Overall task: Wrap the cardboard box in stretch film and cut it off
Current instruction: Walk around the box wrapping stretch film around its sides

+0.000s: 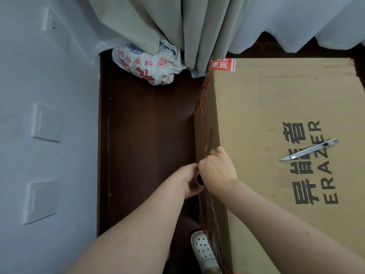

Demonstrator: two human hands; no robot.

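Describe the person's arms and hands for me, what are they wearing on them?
Both forearms are bare as far as the frame shows: no sleeves in view, no gloves, no watch or bracelet. No rings are visible on the left hand or the right hand, though some fingers are hidden. One small dark mark sits on the right forearm.

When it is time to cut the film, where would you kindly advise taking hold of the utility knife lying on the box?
Probably by the plain metal handle of the utility knife, at the end farther from you, coming from above with the right hand. It lies flat on top of the cardboard box with its pointed blade end aimed toward the hands, so that end is best avoided.
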